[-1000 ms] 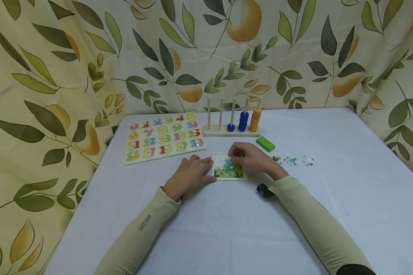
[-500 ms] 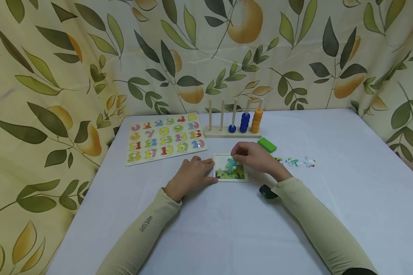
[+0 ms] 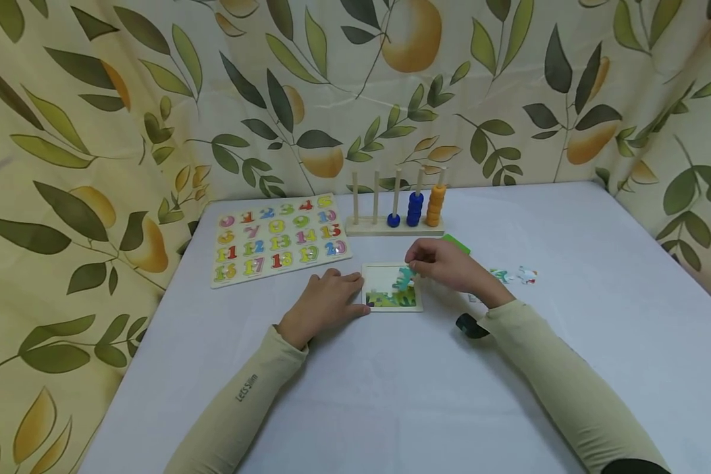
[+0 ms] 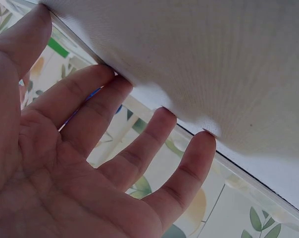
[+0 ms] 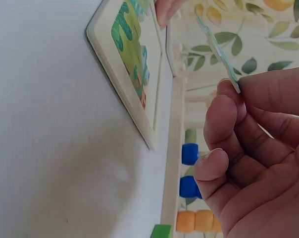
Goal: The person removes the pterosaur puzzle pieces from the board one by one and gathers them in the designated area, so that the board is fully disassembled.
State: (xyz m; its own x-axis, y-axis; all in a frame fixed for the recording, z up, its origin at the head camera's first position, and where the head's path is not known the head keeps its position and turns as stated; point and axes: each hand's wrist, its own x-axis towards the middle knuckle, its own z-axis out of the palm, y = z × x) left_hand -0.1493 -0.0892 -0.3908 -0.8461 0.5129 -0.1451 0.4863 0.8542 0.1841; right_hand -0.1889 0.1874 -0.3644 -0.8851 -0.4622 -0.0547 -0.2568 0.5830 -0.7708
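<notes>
A small jigsaw puzzle tray with a pale frame lies mid-table, its lower part filled with green pieces. Between thumb and fingers, my right hand pinches a thin teal puzzle piece above the tray's right side. Seen edge-on in the right wrist view, that puzzle piece is raised off the tray. My left hand rests at the tray's left edge, thumb and fingertips touching the frame. In the left wrist view, the fingers of my left hand are spread and relaxed, tips down on the tabletop.
Loose puzzle pieces lie right of my right hand, partly behind it. A green block shows beyond that hand. Farther back stand a number board and a peg abacus with blue and orange beads. A black object sits near the right cuff.
My right hand has shifted a little to the right with the puzzle piece, which now overlaps the tray's upper right. My left hand stays at the tray's edge.
</notes>
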